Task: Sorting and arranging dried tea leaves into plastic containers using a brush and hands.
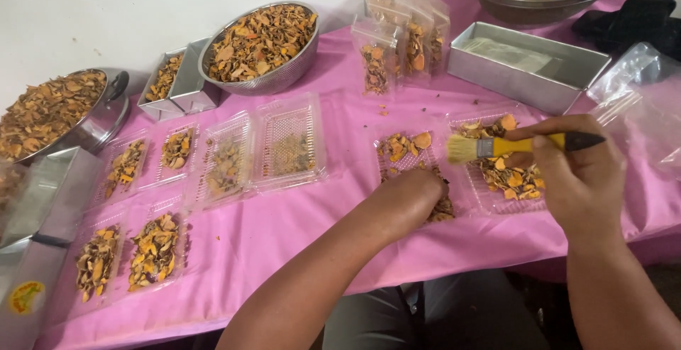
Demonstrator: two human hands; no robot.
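A yellow-handled brush [521,144] is being gripped by the closed right hand [578,173], its bristles pointing left over a clear tray [489,197] of dried orange slices. The left hand [411,197] is being rested, apparently curled shut, in the neighbouring tray [404,155]. Similar slices are being held by a far steel bowl [284,73].

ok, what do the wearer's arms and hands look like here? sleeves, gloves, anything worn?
Both arms are bare from the frame edge to the fingers: no sleeves in view, no gloves. The left hand and right hand show no rings, and neither wrist shows a watch, band or marking. No cables or straps. Nothing else is worn on either arm as far as the head view shows.
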